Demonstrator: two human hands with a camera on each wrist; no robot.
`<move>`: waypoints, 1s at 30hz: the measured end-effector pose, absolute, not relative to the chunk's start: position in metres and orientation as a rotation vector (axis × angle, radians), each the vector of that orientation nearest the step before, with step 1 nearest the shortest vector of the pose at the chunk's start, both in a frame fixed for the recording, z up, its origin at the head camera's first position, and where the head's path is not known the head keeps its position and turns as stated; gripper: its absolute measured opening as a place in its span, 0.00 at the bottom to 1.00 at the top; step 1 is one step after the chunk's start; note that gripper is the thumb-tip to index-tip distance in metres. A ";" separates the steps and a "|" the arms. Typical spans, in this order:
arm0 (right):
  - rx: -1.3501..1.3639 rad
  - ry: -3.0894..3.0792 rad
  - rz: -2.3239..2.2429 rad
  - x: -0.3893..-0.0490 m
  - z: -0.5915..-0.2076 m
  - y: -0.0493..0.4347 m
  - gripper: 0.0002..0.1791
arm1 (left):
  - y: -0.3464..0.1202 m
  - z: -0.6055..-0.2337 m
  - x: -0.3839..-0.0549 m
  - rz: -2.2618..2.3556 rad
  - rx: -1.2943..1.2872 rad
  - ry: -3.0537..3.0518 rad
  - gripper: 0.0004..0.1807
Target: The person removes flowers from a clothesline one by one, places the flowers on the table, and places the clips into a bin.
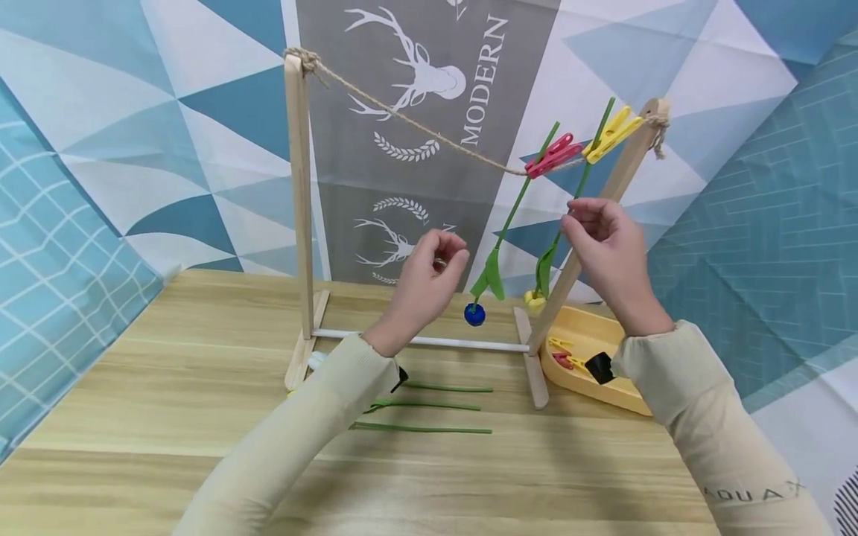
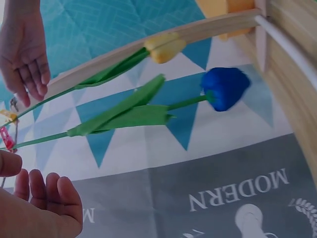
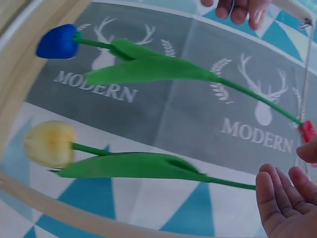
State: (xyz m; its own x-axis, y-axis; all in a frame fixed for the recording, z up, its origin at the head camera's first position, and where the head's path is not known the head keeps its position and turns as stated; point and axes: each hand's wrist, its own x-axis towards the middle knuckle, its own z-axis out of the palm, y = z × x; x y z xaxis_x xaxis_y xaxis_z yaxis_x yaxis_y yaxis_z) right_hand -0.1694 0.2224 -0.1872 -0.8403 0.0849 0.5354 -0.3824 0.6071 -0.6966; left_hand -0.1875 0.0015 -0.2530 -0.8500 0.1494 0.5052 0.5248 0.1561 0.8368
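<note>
Two artificial tulips hang heads-down from a rope (image 1: pixel 415 123). A red clothespin (image 1: pixel 555 155) clips the blue tulip (image 1: pixel 474 314); a yellow clothespin (image 1: pixel 613 135) clips the yellow tulip (image 1: pixel 534 301). My right hand (image 1: pixel 613 257) is beside the yellow tulip's stem, thumb and fingers apart in the right wrist view; whether it touches the stem I cannot tell. Left of the blue tulip, my left hand (image 1: pixel 429 279) hovers with loosely bent fingers and holds nothing. In the left wrist view, both flowers (image 2: pixel 225 89) dangle beyond that hand.
Wooden posts (image 1: pixel 300 193) hold up the rope, joined low down by a white rod (image 1: pixel 429 342). Several green stems (image 1: pixel 436 406) lie on the table (image 1: pixel 167 417), their other ends hidden by my left sleeve. A yellow tray (image 1: pixel 583 327) with more clothespins (image 1: pixel 564 360) stands at the right post.
</note>
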 end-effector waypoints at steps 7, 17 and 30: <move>0.249 -2.235 1.169 -0.170 -0.161 0.214 0.19 | 0.016 -0.234 -0.196 -1.781 -0.682 -2.107 0.10; 0.233 -2.199 1.163 -0.169 -0.131 0.204 0.21 | 0.034 -0.220 -0.206 -1.819 -0.705 -2.118 0.12; 0.189 -2.429 1.029 -0.165 -0.107 0.201 0.27 | 0.060 -0.204 -0.218 -1.814 -0.690 -2.208 0.15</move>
